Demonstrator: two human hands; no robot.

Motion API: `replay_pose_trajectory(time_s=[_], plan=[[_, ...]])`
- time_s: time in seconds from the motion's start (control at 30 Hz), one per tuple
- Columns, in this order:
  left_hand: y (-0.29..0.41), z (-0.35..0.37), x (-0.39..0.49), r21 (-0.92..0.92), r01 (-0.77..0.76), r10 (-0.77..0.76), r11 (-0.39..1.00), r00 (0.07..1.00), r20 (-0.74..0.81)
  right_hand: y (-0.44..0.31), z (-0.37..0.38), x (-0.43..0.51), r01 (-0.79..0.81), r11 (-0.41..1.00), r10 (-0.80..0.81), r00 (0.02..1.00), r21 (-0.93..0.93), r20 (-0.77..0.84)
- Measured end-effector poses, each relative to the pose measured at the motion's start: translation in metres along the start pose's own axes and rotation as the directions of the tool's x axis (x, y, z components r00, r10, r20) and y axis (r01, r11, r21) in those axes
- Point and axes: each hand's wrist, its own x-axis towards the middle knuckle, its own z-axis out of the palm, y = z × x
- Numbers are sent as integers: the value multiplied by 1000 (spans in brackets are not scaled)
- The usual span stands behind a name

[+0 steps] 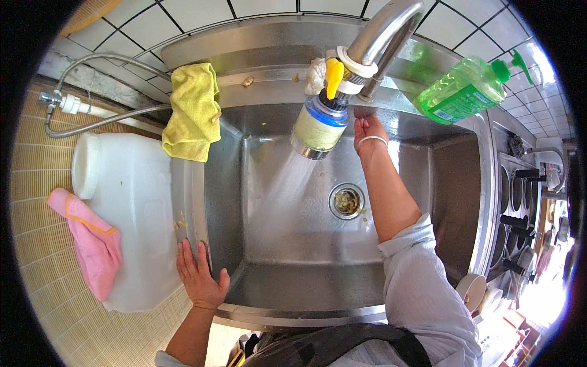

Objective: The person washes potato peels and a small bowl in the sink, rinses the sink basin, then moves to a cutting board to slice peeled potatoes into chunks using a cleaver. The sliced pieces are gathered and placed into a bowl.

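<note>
Water sprays from a faucet filter (320, 126) with a blue collar and a yellow lever into the stainless steel sink (284, 238). My left hand (201, 282) rests on the sink's left rim, fingers spread, holding nothing. A few food scraps (181, 222) lie just beyond its fingertips. Just right of the filter, my right hand (370, 133) reaches to the sink's back wall below the curved faucet (390, 23). Its fingers look partly curled, and whether they hold anything is hidden. Below that forearm, the drain strainer (346, 202) has food scraps in it.
A yellow cloth (192, 112) drapes over the left rim. Beside it stands a white plastic jug (137, 211) with a pink cloth (89, 247) on it. A green soap pump bottle (463, 91) stands at the back right corner. Several pans (518, 188) are at the far right.
</note>
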Motion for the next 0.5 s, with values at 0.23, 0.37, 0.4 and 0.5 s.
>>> replay_pose_trajectory(time_s=[0.23,0.37,0.4,0.5], plan=[[0,0,-1,-26,11,-10,1000,999,32,27,-4,-21,157,940,-96,973,-301,208],[1,-2,0,-16,1,0,1000,1000,25,56,11,-41,-32,998,21,983,57,182],[1,-2,0,-4,-3,3,1000,1000,22,59,18,-40,-36,999,40,986,-25,160],[1,-3,0,-15,-7,7,1000,1000,15,61,27,-32,-143,990,138,980,23,146]])
